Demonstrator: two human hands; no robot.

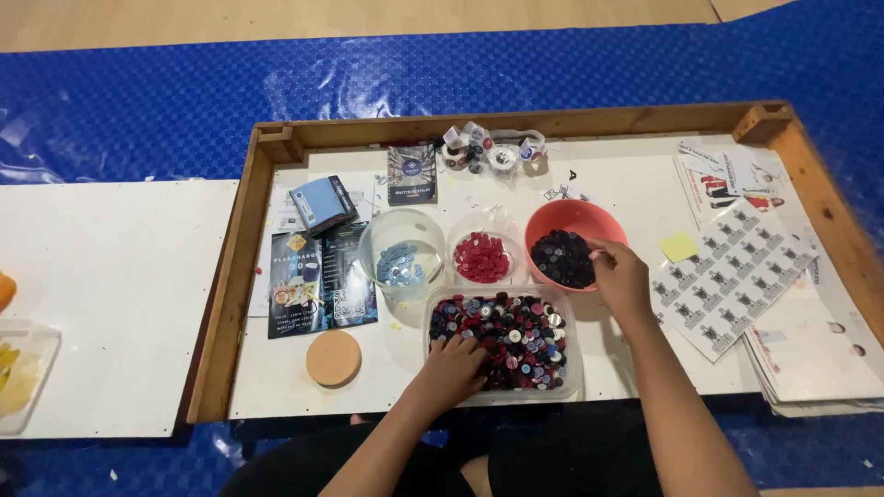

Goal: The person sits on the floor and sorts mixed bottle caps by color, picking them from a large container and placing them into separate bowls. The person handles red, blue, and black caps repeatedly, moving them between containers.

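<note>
A clear rectangular tub (573, 333) full of mixed red, black, blue and white buttons sits near the front of the white board. My left hand (453, 364) rests in its front left part, fingers curled down among the buttons. My right hand (619, 272) reaches over the rim of an orange bowl (578, 217) that holds dark buttons (562, 258), fingertips just at the pile. Whether it holds a button is hidden. A clear bowl of red buttons (481, 256) and a clear bowl of light blue buttons (400, 261) stand to the left.
A wooden frame (232, 267) borders the board. A round cork disc (333, 358), leaflets (320, 281), a blue packet (320, 203), small tape rolls (488, 149), printed sheets (737, 276) and a yellow sticky note (679, 246) lie around. Blue matting surrounds everything.
</note>
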